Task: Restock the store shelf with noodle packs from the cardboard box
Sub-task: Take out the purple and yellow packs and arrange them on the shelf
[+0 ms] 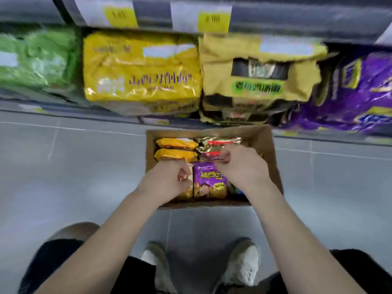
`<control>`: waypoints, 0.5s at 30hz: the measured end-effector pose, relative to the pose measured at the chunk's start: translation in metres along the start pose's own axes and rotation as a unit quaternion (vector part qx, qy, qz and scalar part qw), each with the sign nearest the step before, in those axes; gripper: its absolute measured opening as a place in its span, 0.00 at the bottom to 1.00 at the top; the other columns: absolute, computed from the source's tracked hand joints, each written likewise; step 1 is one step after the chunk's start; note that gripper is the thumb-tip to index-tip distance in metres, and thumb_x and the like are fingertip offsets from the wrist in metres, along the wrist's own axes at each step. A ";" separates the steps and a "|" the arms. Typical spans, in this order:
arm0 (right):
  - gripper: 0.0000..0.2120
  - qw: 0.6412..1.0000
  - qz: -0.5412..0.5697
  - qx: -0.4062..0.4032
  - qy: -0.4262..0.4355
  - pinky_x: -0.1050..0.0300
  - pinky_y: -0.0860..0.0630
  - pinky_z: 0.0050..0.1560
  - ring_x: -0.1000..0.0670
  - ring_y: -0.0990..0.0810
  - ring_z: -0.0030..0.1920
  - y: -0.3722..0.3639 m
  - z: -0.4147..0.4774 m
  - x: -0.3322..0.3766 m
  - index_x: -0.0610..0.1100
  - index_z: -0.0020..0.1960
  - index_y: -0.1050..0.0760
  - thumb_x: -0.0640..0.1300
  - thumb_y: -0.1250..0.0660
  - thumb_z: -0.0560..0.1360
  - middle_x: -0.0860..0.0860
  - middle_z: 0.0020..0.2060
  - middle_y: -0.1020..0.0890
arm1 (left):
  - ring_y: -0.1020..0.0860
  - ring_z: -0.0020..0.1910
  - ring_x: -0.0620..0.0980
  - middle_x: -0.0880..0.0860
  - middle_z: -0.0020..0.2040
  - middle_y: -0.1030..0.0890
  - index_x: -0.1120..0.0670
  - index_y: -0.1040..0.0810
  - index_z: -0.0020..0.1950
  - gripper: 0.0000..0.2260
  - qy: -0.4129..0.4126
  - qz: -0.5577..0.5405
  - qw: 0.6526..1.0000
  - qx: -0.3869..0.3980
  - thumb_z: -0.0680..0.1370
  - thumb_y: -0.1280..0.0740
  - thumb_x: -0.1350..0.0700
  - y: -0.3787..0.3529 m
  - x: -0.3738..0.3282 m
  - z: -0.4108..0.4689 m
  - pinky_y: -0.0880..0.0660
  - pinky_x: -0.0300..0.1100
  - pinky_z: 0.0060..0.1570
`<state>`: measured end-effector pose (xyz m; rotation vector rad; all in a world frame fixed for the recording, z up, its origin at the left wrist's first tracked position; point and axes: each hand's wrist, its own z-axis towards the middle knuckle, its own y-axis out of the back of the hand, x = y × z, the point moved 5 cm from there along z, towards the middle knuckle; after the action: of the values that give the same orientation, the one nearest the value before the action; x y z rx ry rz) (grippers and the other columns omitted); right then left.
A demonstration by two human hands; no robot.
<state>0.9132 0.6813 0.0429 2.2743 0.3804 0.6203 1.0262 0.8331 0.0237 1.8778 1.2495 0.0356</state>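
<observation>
Down on the grey tiled floor [84,166], just before the store shelf [297,24]: an open brown cardboard box [263,141] of noodle packs. Inside it, left hand [167,179], fingers curled and clamped on the top of a pale yellow noodle pack [187,193] at the near-left corner. Right hand [241,166], fingers bent, pinching the upper edge of a purple noodle pack [210,179] just beside. Behind these, two orange-yellow packs [176,143] and a gold-and-red foil pack [218,142]. Up on the shelf, a large yellow multipack [140,73] touching a tan multipack [261,77].
</observation>
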 end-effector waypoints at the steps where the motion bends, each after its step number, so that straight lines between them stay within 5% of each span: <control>1: 0.10 1.000 0.000 0.008 -0.004 0.50 0.19 0.52 0.43 0.18 0.55 -0.017 0.014 -0.006 0.52 0.55 0.20 0.55 0.33 0.77 0.49 0.53 0.16 | 0.21 0.51 0.46 0.45 0.51 0.19 0.47 0.18 0.56 0.10 0.003 -0.007 1.000 0.002 0.76 0.26 0.50 -0.014 0.009 0.014 0.23 0.42 0.53; 8: 0.15 0.995 -0.053 0.074 -0.036 0.50 0.19 0.53 0.45 0.19 0.54 -0.116 0.090 -0.046 0.47 0.59 0.22 0.54 0.29 0.76 0.48 0.55 0.19 | 0.20 0.57 0.49 0.48 0.58 0.18 0.49 0.19 0.59 0.13 0.024 0.008 0.999 0.021 0.76 0.26 0.49 -0.091 0.056 0.085 0.21 0.50 0.58; 15: 0.18 0.992 -0.031 0.099 -0.067 0.50 0.19 0.53 0.46 0.20 0.54 -0.151 0.113 -0.083 0.46 0.60 0.24 0.53 0.27 0.75 0.47 0.54 0.19 | 0.22 0.60 0.50 0.50 0.62 0.20 0.47 0.19 0.61 0.16 0.078 0.019 0.996 0.050 0.75 0.26 0.46 -0.127 0.085 0.097 0.22 0.48 0.60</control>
<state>0.8909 0.6829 -0.1621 2.4661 0.4611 0.4118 1.0179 0.8533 -0.1562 2.0172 1.3419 0.1444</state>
